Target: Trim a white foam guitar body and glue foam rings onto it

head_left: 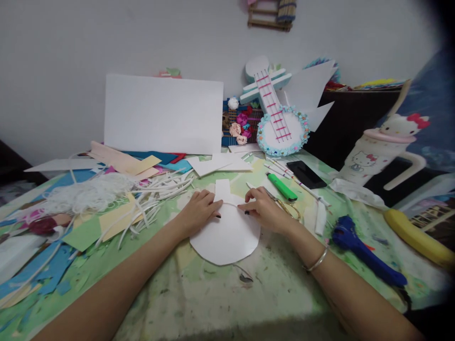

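Note:
A white round board [224, 239] with a short neck piece [222, 188] lies flat on the table before me. Across its upper part runs a thin white strip [231, 204], slightly curved, with one end at each hand. My left hand [202, 210] rests at the board's upper left, thumb and fingers closed on the strip. On the other side, my right hand [263, 207] pinches the strip's right end between thumb and forefinger. Scissors with gold handles [289, 207] lie partly hidden behind my right hand, near a green utility knife [282, 186].
A blue glue gun [366, 248], a banana [419, 237], a phone [306, 174] and a white tumbler [366, 156] stand or lie to the right. White strips [156, 199] and paper scraps cover the left. A decorated paper instrument [280, 125] leans behind, beside a white board [163, 113].

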Available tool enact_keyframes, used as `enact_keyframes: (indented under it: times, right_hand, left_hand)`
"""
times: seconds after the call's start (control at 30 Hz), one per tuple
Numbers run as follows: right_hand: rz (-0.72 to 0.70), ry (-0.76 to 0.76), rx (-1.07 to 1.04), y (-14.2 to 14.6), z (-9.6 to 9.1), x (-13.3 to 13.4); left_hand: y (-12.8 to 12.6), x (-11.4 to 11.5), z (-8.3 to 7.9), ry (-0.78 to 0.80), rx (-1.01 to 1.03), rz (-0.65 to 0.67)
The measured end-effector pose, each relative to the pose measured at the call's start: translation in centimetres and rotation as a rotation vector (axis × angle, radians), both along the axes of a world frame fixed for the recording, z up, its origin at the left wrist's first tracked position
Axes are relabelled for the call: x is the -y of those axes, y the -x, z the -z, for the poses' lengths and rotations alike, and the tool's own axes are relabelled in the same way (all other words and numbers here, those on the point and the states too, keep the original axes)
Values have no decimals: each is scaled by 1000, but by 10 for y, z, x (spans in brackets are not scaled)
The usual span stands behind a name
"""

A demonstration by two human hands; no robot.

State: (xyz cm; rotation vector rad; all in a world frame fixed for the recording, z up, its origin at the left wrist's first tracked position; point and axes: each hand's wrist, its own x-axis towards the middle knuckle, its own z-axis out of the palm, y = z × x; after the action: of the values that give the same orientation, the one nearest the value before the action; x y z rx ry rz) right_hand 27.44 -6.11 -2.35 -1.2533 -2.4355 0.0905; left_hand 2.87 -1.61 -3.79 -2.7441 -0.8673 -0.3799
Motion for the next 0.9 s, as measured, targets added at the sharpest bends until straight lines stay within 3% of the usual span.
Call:
enact_keyframes:
  times: [0.2, 0.43, 0.6, 0.9]
  right_hand:
    - [0, -42, -71, 3, 5, 4]
    - [126, -124, -57, 13, 11, 16]
    - [167, -140, 9, 27, 7, 29]
    - [159, -167, -23, 29, 22, 25]
  left_hand:
    - [3, 1, -4, 121, 104, -44]
    - [-4, 25, -9, 123, 73, -203]
    - [-12, 44, -2, 96, 103, -339]
    - [-14, 59, 10, 81, 123, -392]
